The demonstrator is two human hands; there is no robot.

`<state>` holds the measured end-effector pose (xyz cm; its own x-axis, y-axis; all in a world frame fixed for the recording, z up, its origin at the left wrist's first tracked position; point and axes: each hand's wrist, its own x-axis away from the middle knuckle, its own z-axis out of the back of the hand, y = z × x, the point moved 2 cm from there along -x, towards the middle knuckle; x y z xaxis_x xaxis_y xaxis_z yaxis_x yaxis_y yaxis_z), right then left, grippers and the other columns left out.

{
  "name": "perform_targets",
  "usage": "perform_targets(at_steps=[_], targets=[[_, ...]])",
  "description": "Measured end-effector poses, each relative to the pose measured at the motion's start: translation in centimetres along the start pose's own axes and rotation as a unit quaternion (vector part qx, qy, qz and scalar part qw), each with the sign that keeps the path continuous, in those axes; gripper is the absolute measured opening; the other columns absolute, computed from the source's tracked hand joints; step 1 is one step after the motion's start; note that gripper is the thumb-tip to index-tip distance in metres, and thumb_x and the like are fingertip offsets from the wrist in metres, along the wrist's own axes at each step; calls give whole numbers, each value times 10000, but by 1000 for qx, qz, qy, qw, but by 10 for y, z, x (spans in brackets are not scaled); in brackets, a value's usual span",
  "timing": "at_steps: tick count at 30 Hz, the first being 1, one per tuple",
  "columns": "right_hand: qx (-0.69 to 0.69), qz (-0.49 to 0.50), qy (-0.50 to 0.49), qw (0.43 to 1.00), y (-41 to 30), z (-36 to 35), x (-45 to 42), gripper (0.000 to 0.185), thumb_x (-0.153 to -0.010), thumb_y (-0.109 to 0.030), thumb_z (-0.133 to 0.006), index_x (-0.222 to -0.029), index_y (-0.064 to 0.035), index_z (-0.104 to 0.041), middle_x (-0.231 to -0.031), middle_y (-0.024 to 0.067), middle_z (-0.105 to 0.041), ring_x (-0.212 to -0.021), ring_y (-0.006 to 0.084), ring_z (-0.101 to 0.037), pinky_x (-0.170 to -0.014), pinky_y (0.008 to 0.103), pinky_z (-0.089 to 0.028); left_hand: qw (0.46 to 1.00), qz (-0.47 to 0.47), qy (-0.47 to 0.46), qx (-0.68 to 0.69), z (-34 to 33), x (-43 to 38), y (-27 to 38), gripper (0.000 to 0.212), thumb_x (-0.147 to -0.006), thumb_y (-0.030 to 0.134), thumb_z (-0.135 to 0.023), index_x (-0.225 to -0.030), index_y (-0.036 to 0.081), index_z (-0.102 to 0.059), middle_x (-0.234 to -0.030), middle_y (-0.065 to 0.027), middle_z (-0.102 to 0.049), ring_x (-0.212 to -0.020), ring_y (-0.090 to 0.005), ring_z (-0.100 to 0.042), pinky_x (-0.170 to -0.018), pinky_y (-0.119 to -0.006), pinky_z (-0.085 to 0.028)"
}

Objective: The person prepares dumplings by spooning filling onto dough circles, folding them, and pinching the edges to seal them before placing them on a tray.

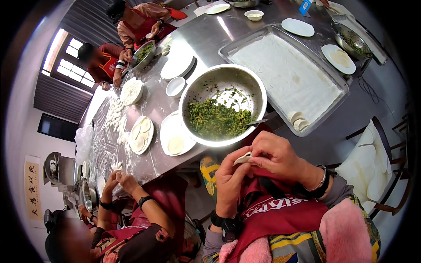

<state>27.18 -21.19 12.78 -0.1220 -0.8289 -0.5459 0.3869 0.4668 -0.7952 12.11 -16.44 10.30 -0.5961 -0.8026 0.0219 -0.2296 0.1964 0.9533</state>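
Note:
Just beyond my lap, a folded dumpling (242,159) is held between both hands. My left hand (232,177) grips its left side, thumb in front and fingers behind. The thumb and fingers of my right hand (274,156) pinch its right edge. Past my hands stands a large steel bowl (258,82) with chopped green filling (217,118) and a spoon (259,121) leaning at its rim. One round dough wrapper (176,145) lies on a white plate (167,126) left of the bowl. On the right, a metal tray (332,102) lined with pale cloth or paper holds finished dumplings (297,121) at its near corner.
A co-worker's hands (121,180) are busy at the lower left; two more people stand at the far left. The floured steel table (154,164) carries a plate of wrappers (141,134), dough pieces (115,113), stacked plates (177,64) and a small bowl (176,86). A cushioned chair (365,161) stands at right.

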Motion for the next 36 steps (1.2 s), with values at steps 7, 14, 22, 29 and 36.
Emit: perform_targets(at_steps=[7,14,22,29,36], targets=[[-39,-41,36,998,1,-5,-2,148,-708,4,-696,-775,-36,-571,-776,80,-531,-691,210,-556,-558,295,-437,999,-12,-17,42,1,-1,-4,374,-821,-68,-572,-1183,11,-527,-1031,-78,-615,-782,-99,-580,-649,-202,-472],[4,23,46,999,2,-6,-2,144,-718,20,-695,-815,-30,-601,-809,71,-549,-714,184,-565,-588,284,-451,997,-25,45,60,-7,-1,3,495,-816,-78,-530,-1289,17,-419,-1131,-135,-587,-816,-148,-607,-663,-241,-500],[2,13,77,997,2,-13,-2,144,-714,17,-693,-801,-31,-589,-815,84,-568,-715,224,-572,-612,305,-462,989,-48,59,129,-10,-1,-5,403,-898,-3,-506,-1295,-7,-437,-1177,-119,-558,-1038,-171,-568,-893,-279,-464],[30,17,59,998,6,-17,1,155,-705,23,-681,-811,-43,-589,-813,78,-547,-697,226,-563,-578,306,-453,996,-37,35,75,1,0,-17,284,-879,-20,-528,-1163,-23,-525,-1085,-93,-592,-980,-155,-581,-870,-273,-468],[25,8,39,999,5,-16,-6,183,-706,24,-686,-863,-41,-618,-820,80,-542,-692,211,-559,-576,298,-454,991,-52,75,100,-4,-1,-10,467,-869,-27,-524,-1310,20,-379,-1079,-107,-586,-972,-163,-584,-851,-283,-480]])
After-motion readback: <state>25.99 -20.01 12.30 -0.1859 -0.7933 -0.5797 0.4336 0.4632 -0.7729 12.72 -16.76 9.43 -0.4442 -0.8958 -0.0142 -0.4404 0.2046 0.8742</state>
